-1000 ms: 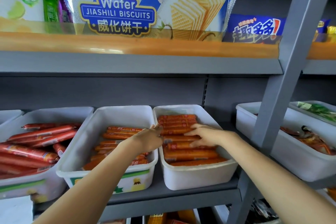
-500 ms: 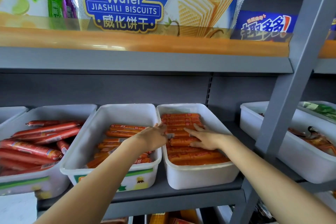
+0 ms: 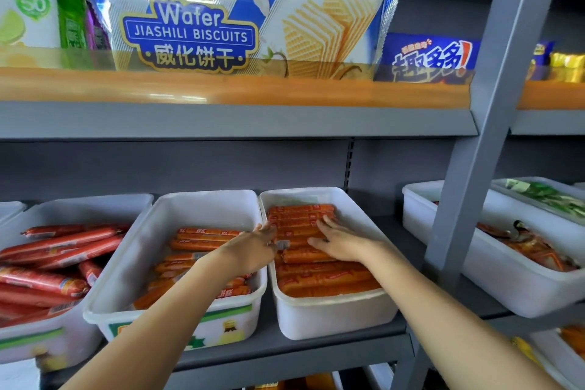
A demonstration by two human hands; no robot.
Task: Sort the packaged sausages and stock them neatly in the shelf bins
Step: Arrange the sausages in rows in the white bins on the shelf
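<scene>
Both hands, left hand (image 3: 253, 247) and right hand (image 3: 337, 242), now lie released, flat on orange packaged sausages (image 3: 316, 275) inside the white plastic bin (image 3: 332, 317), having slid rearward, suggesting neatening is nearly done.

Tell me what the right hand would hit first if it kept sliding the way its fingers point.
The right hand points up-left toward the back, over the orange sausages. It would probably meet the back rows, then the white bin rear wall; depth is unclear.
</scene>
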